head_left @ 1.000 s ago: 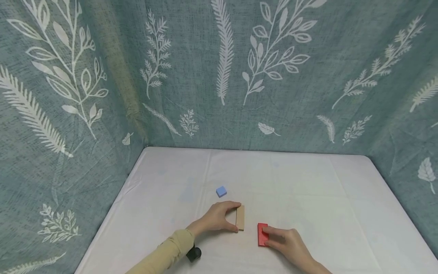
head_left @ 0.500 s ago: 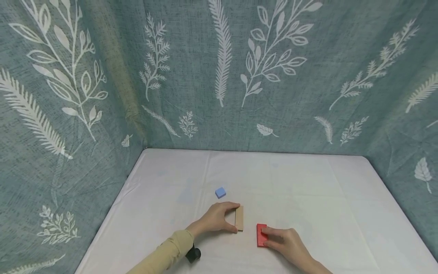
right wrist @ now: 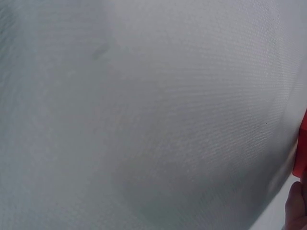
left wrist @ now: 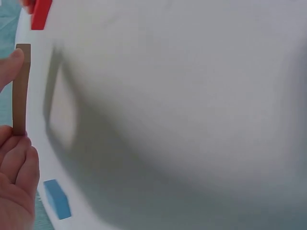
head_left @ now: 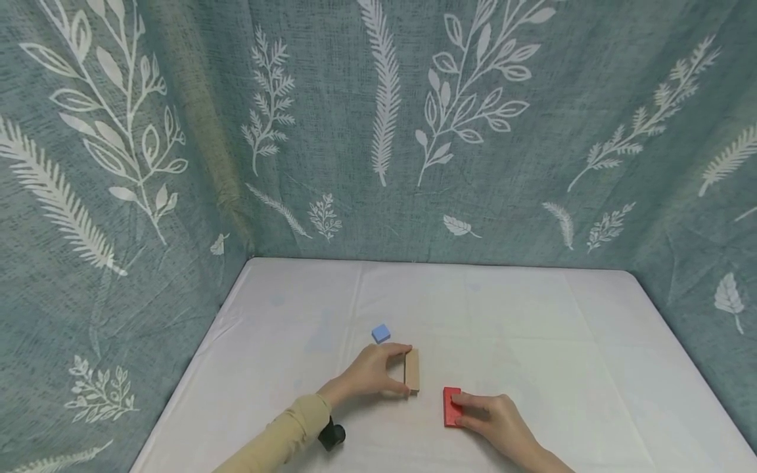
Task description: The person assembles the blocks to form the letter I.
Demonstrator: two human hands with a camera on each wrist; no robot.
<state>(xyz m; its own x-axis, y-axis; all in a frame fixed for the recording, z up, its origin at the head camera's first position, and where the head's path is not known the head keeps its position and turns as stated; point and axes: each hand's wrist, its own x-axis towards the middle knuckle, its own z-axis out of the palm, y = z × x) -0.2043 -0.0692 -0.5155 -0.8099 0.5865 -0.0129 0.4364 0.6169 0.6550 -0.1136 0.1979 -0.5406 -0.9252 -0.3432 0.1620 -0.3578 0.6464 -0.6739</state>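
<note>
A flat, light wooden block [head_left: 412,371] is held lengthwise between the thumb and fingers of my left hand [head_left: 369,372], pinched at its two ends. In the left wrist view the wooden block [left wrist: 20,96] stands apart from its shadow, above the tablecloth. To its right, a red rectangular block [head_left: 449,408] lies on the table. My right hand [head_left: 498,420] grips it, with thumb and a fingertip on its right part. The right wrist view catches only an edge of the red block [right wrist: 301,151] and some fingertips.
A small blue block [head_left: 381,334] lies just beyond my left hand. A white cloth covers the table [head_left: 532,328]. Green leaf-patterned curtains [head_left: 331,131] hang behind it and at both sides. A black device [head_left: 332,435] is on my left wrist.
My left hand has raised the wooden block slightly and moved it a little away from me. My right hand stays on the red block in the same place.
</note>
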